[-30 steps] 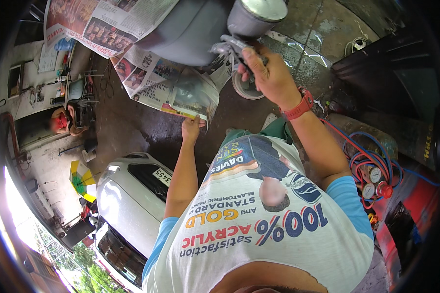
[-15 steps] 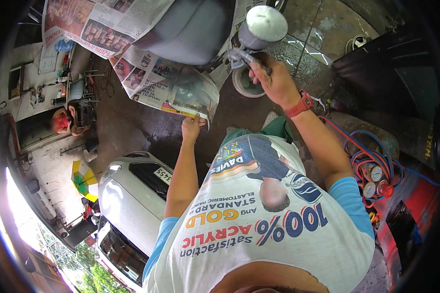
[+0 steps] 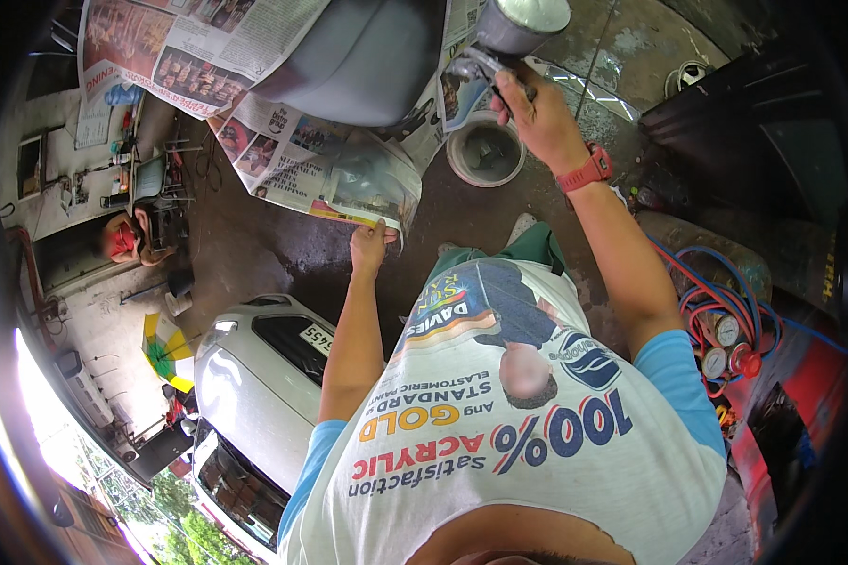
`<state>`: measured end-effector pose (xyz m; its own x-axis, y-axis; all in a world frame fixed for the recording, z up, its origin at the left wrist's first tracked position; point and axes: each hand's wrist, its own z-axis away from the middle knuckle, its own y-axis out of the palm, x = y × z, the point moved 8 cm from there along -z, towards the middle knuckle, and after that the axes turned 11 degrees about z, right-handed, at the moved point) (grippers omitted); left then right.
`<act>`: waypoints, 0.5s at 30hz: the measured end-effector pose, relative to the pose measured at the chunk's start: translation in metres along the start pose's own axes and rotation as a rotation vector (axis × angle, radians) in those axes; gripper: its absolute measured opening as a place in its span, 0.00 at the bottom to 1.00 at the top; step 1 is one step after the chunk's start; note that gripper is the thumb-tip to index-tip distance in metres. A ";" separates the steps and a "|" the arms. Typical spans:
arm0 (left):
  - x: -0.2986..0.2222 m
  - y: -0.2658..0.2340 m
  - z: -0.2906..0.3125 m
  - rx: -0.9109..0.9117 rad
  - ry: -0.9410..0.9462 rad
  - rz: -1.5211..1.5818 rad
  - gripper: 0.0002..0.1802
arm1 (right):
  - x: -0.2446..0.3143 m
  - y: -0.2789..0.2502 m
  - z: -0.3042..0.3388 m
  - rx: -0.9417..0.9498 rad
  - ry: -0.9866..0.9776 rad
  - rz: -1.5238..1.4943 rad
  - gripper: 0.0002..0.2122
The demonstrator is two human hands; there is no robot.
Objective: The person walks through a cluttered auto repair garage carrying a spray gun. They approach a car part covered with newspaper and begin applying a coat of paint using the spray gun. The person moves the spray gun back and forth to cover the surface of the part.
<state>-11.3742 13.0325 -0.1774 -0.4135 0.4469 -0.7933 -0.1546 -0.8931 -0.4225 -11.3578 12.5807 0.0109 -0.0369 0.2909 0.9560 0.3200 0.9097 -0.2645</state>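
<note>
**Panel masked, spray gun raised**

Your left hand [image 3: 369, 247] pinches the near edge of the newspaper masking [image 3: 334, 174], holding it taut. Your right hand [image 3: 537, 108] is clenched around the spray gun [image 3: 504, 38], raised just beside the grey panel [image 3: 363, 61]. Masking looks finished, and the panel seems mostly coated, though I can't tell how evenly. A round bucket [image 3: 485, 151] stands on the floor beneath the gun; coloured hoses and gauges [image 3: 721, 325] lie to your right, clear of the panel.
</note>
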 end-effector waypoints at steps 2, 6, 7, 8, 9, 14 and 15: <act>-0.001 0.000 -0.001 0.000 -0.001 0.007 0.17 | 0.002 -0.009 -0.008 -0.021 0.031 -0.002 0.23; 0.002 0.001 -0.003 0.002 -0.010 0.063 0.18 | 0.012 -0.019 -0.018 -0.106 -0.028 0.011 0.23; 0.006 0.001 -0.004 0.006 -0.010 0.084 0.18 | 0.014 -0.021 -0.018 -0.096 -0.017 0.014 0.23; 0.009 0.000 -0.005 0.008 -0.006 0.051 0.18 | 0.016 -0.022 -0.017 -0.087 -0.006 0.017 0.23; 0.009 0.000 -0.005 0.011 -0.003 0.017 0.18 | 0.018 -0.022 -0.015 -0.056 0.006 0.030 0.24; 0.005 0.001 -0.003 0.012 0.006 -0.011 0.19 | 0.019 -0.010 0.000 0.087 0.015 0.016 0.24; 0.003 0.002 -0.002 0.010 0.005 0.001 0.19 | 0.022 -0.008 0.002 0.102 0.001 -0.029 0.25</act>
<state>-11.3740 13.0322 -0.1817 -0.4088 0.4461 -0.7962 -0.1627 -0.8941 -0.4173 -11.3631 12.5803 0.0340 -0.0433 0.2640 0.9636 0.2212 0.9431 -0.2484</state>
